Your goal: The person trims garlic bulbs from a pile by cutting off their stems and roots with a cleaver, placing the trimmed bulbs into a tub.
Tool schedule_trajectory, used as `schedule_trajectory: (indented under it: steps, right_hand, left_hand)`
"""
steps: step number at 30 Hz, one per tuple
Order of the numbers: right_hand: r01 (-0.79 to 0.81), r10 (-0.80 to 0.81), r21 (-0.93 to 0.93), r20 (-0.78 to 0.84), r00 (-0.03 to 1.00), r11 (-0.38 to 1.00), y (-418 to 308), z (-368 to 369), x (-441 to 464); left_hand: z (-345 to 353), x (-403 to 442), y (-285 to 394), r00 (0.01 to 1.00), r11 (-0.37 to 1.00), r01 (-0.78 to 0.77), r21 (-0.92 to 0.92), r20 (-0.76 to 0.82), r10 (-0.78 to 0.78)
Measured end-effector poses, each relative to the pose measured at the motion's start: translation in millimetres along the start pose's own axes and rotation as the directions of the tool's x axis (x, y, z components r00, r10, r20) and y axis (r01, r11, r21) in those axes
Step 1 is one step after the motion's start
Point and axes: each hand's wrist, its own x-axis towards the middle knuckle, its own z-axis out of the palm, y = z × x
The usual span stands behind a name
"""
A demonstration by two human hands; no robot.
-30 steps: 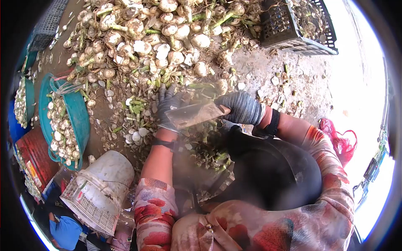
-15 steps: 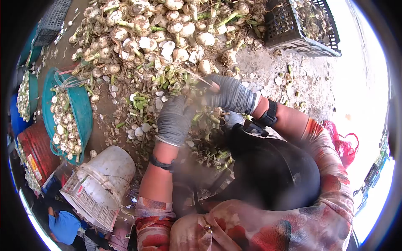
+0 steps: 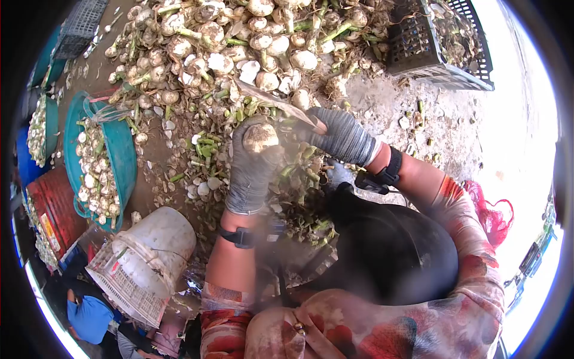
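My left hand [image 3: 248, 176], in a grey knit glove, is closed around a garlic bulb [image 3: 260, 138]. The bulb's pale, soil-marked face is turned up. To its right, my gloved right hand [image 3: 341, 134] grips a knife [image 3: 275, 102], with the thumb tip bare at the blade's base. That long, dirt-stained blade points to the upper left, above the bulb and apart from it. Its handle is hidden in the fist. Beyond both hands lies a heap of garlic bulbs [image 3: 209, 36] with stems on. Cut green stems [image 3: 206, 146] and peeled skins litter the ground below.
A black crate [image 3: 412, 45] stands at the upper right. On the left are a teal basin [image 3: 122, 161] of trimmed garlic, a red tub [image 3: 57, 209] and a white bucket [image 3: 161, 239] lying on its side. Another person in blue [image 3: 89, 317] is at the lower left.
My left hand has turned, bringing the garlic bulb into view. The knife's blade now shows its broad side, where before it was nearly edge-on. My hands are slightly farther apart.
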Motion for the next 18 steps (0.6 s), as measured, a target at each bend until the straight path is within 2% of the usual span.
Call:
schedule_trajectory:
  steps: [1, 2, 3, 4, 7, 9, 11, 12, 14, 15, 16, 18]
  right_hand:
    - [-0.003, 0.003, 0.003, -0.001, 1.0, 1.0, -6.0, -6.5, -5.5]
    - [0.129, -0.129, -0.098, 0.01, 0.992, 0.987, -8.9, -10.7, -10.9]
    - [0.257, -0.255, -0.2, 0.035, 0.966, 0.946, -13.1, -14.8, -15.8]
    - [0.262, -0.241, -0.263, 0.109, 0.964, 0.929, -20.7, -18.4, -19.0]
    - [0.297, -0.267, -0.226, 0.156, 0.951, 0.928, -28.0, -20.4, -21.1]
    - [0.301, -0.273, -0.248, 0.144, 0.951, 0.921, -28.9, -19.2, -21.7]
    - [0.323, -0.283, -0.211, 0.2, 0.938, 0.923, -29.7, -21.0, -22.1]
    - [0.322, -0.282, -0.212, 0.199, 0.939, 0.923, -29.4, -19.7, -22.3]
    - [0.317, -0.262, -0.253, 0.227, 0.938, 0.914, -26.1, -13.2, -24.6]
    - [0.313, -0.259, -0.254, 0.224, 0.939, 0.915, -20.5, -9.4, -24.6]
    - [0.286, -0.234, -0.274, 0.208, 0.95, 0.918, -12.7, -4.4, -22.8]
    - [0.211, -0.134, -0.359, 0.227, 0.965, 0.909, -3.6, 0.2, -17.2]
  left_hand:
    - [1.1, -1.7, 4.9, 0.988, 0.955, 0.15, -0.255, 0.01, -0.153]
    - [-4.2, -1.5, -3.9, 0.973, 0.971, 0.221, -0.088, -0.044, -0.225]
    - [-19.2, -2.7, -23.7, 0.973, 0.971, 0.224, -0.088, -0.037, -0.228]
    - [-39.5, -3.8, -49.5, 0.976, 0.802, -0.215, 0.557, 0.139, 0.165]
    - [-38.5, -16.4, -67.2, 0.968, 0.744, -0.247, 0.621, 0.184, 0.169]
    - [-30.8, -17.5, -49.9, 0.985, 0.815, -0.172, 0.553, 0.124, 0.124]
    - [-25.5, -16.6, -38.0, 0.993, 0.871, -0.112, 0.478, 0.086, 0.081]
    - [-26.5, -16.6, -36.6, 0.974, 0.776, -0.228, 0.588, 0.131, 0.187]
    - [-12.4, -24.3, -25.4, 0.976, 0.898, -0.186, 0.399, -0.031, 0.216]
    - [-18.6, -27.0, -32.1, 0.976, 0.898, -0.187, 0.398, -0.028, 0.215]
    - [-30.4, -30.2, -44.4, 0.945, 0.734, -0.321, 0.598, 0.151, 0.29]
    - [-27.1, -29.6, -40.7, 0.942, 0.715, -0.33, 0.617, 0.168, 0.289]
